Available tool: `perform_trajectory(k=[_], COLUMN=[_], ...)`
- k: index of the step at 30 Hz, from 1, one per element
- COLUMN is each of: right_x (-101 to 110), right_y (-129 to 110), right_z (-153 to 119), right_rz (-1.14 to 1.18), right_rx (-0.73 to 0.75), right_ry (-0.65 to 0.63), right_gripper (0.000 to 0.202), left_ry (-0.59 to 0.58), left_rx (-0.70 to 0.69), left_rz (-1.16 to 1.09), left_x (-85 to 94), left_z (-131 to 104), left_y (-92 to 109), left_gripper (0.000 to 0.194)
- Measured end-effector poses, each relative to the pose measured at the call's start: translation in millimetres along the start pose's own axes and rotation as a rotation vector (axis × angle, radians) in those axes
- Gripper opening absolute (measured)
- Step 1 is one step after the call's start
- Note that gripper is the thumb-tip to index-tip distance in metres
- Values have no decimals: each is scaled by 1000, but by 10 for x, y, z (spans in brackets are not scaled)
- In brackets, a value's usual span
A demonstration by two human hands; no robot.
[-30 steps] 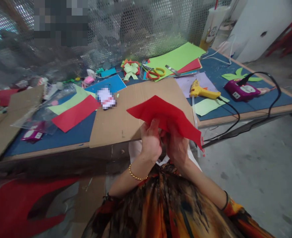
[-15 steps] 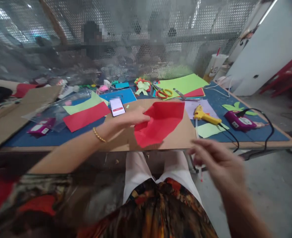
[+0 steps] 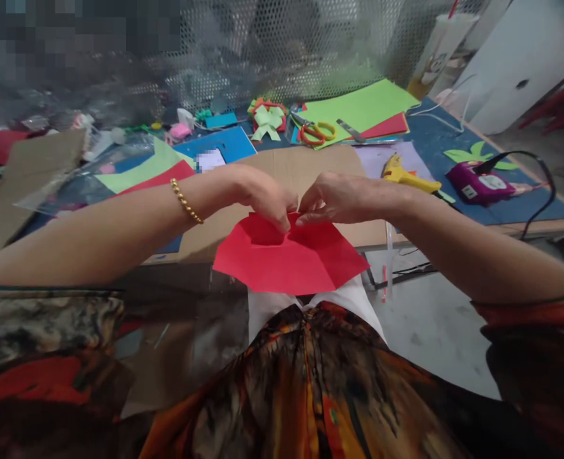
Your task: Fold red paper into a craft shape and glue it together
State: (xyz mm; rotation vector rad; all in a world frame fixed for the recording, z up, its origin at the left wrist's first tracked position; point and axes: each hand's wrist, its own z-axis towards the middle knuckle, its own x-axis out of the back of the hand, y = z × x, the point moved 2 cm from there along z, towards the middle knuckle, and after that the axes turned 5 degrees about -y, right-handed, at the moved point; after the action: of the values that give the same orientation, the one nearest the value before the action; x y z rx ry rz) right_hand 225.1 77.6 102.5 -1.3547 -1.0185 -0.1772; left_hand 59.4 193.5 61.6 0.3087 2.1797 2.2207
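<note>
"One mesh wall (image 3: 301,57) is standing behind everything, and a blue table (image 3: 531,209) is stretching out in front of it."

"What is covering the table nearest the person?"

"Some cardboard (image 3: 210,226) is lying there, reaching the front edge. Farther back, a green sheet (image 3: 363,108) is resting over other coloured sheets."

"And where is the red paper (image 3: 291,268)?"

"Both the left hand (image 3: 267,194) and the right hand (image 3: 334,197) are holding it by its upper edge, over the cardboard. Its lower part is spreading out past the table's front edge."

"How are the hands gripping?"

"Narrowly. Each is pinching the paper near the middle of that edge, and their fingertips are almost meeting. A fold (image 3: 267,239) is showing just below the left hand. Whether the hidden fingers are curling behind the paper, I cannot tell."

"Anything smaller lying about?"

"A yellow glue gun (image 3: 409,175) is lying to the right, partly hiding behind the right arm (image 3: 473,233). Beyond it, a purple box (image 3: 483,182) is sitting. Scissors (image 3: 318,132) are resting by the green sheet's left end. A phone (image 3: 210,159) is peeking out past the left wrist, where a gold bracelet (image 3: 186,203) is circling."
</note>
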Motion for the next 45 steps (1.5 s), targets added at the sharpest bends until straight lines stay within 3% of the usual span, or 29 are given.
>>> perform_trajectory(k=[1, 3, 4, 8, 12, 17, 23, 26, 28, 32, 35, 39, 45], right_x=[-29, -74, -89, -95, -51, -61, -40, -7, 13, 50, 73, 52, 21], right_y=[27, 87, 116, 187, 221, 177, 71, 54, 80, 171, 202, 215, 308], right_z=[-1, -13, -18, -12, 6, 18, -34, -41, -10, 111, 197, 267, 312], right_rz=[-3, -23, -41, -70, 64, -26, -337, -547, -645, -761, -890, -1027, -1002], right_rx=[27, 34, 18, -31, -132, -161, -170, -169, -175, -171, -173, -177, -167], right_ry=[6, 42, 66, 118, 174, 135, 3, -81, -101, -78, -8, -37, -75], right_gripper=[23, 35, 40, 41, 42, 43, 37, 27, 25, 29, 34, 36, 35], left_ry=[-18, -95, -111, -218, -315, -521, -935, -1036, -1025, -921, -791, -644, -647], left_rx=[82, 426, 485, 642, 663, 483, 61, -86, -181, -328, -384, -494, -566], left_rz=[40, 240, 272, 411, 560, 673, 1136, 1332, 1450, 1622, 1629, 1591, 1532], left_x=[-10, -43, -66, -172, -161, -142, -232, -223, -218, -220, -207, -178, -142], left_z=[-24, -148, -227, -522, -614, -639, -668, -606, -553, -474, -436, -398, -313], left_y=[17, 82, 156, 427, 484, 429, 481, 478, 462, 423, 382, 268, 91], left_gripper=[33, 33, 33, 38, 39, 38, 37, 24, 18, 26, 32, 33, 29])
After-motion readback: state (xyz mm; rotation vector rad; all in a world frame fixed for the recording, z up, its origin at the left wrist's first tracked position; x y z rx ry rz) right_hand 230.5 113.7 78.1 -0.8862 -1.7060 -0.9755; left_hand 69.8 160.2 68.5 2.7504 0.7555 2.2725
